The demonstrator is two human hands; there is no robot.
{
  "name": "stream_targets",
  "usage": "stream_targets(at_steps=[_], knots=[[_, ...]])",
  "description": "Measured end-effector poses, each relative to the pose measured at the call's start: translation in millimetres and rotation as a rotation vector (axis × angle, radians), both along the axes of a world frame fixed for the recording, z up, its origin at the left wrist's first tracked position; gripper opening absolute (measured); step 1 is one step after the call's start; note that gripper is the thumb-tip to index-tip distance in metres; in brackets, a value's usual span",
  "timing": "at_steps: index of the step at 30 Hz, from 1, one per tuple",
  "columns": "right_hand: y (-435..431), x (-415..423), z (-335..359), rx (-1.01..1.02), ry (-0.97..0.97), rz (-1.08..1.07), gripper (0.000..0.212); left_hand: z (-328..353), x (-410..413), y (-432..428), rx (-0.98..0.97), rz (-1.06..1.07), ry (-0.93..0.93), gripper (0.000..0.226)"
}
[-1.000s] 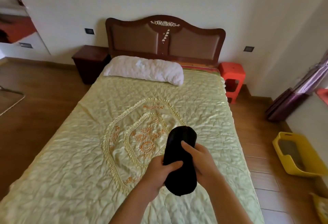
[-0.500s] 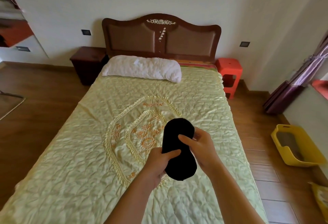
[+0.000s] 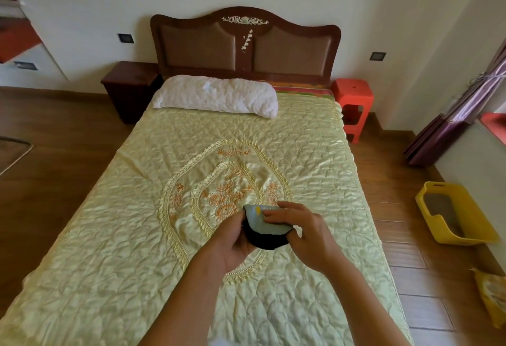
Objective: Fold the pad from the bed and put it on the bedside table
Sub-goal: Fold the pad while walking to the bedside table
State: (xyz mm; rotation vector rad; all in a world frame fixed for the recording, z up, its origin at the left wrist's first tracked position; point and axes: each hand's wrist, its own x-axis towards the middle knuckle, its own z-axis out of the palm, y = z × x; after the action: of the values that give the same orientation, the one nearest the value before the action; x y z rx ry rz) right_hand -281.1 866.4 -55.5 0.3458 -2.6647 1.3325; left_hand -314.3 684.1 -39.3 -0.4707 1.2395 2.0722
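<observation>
Black on its outer face and pale grey-blue on the inner, with a small yellow mark near one edge: the pad (image 3: pixel 264 229), soft and bent double into a rounded half-moon, held up over the bed (image 3: pixel 115 258) between both hands. Gripped from the left by the left hand (image 3: pixel 232 244), palm turned inward and fingers curled under the dark lower edge. Pressed from above and the right by the right hand (image 3: pixel 304 236), fingers (image 3: pixel 276 218) laid flat across the grey-blue flap, thumb hidden behind the fold. Hands close together, both clamped on the pad, wrists angled toward each other, bare forearms reaching up from the bottom of the view.

Glossy, pale yellow-green quilted satin under the hands, crinkled all over, with a ruffled octagonal border and orange embroidery just beyond the fingertips. Farther ahead, a long white puckered pillow (image 3: pixel 216 96) lying across the top of the bed against a dark carved wooden headboard (image 3: pixel 246 44) with padded brown panels. Well off to the far left of the hands, a dark wooden bedside table (image 3: pixel 128 82), boxy and plain. Far right, a red plastic stool (image 3: pixel 353 99); nearer right on the plank floor, a yellow plastic bin (image 3: pixel 449 225).
</observation>
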Motion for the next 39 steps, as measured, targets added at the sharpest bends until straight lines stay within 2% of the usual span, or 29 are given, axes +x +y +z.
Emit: stream_targets(at_steps=[3,6,8,10,12,15,20,23,29,35,39], knots=[[1.2,0.1,5.8,0.128,0.028,0.069,0.064,-0.1,0.7,-7.6,0.152,0.056,-0.066,0.047],[-1.6,0.0,12.1,0.181,0.048,0.134,0.054,1.6,4.6,-8.6,0.161,0.032,-0.024,0.042],[-3.6,0.3,15.9,0.061,-0.045,0.134,0.060,2.0,7.2,-7.2,0.125,0.066,0.012,0.046],[-5.2,1.3,20.9,-0.130,-0.111,0.035,0.062,0.6,8.0,-8.2,0.110,0.131,0.013,0.053],[-6.0,2.9,25.0,-0.263,-0.124,-0.109,0.050,-1.1,9.0,-10.4,0.094,0.190,-0.006,0.053],[-8.4,5.4,20.7,-0.395,-0.227,-0.236,0.031,-3.1,12.6,-12.9,0.036,0.221,-0.013,0.047],[-30.0,19.1,5.2,-0.662,-0.540,-0.319,0.036,-7.3,23.0,-15.4,-0.044,0.212,0.061,0.031],[-42.7,26.4,-1.3,-0.671,-0.591,-0.330,0.025,-9.0,30.5,-20.4,-0.050,0.200,0.074,0.030],[-67.0,38.5,-4.5,-0.762,-0.688,-0.282,0.026,-18.5,47.0,-39.9,-0.135,0.212,0.063,0.032],[-98.6,53.8,-13.5,-0.737,-0.753,-0.232,0.020,-25.4,74.9,-73.3,-0.199,0.341,0.020,0.027],[-124.2,67.4,-20.7,-0.719,-0.807,-0.125,0.017,-26.7,106.7,-95.8,-0.231,0.460,-0.014,0.028]])
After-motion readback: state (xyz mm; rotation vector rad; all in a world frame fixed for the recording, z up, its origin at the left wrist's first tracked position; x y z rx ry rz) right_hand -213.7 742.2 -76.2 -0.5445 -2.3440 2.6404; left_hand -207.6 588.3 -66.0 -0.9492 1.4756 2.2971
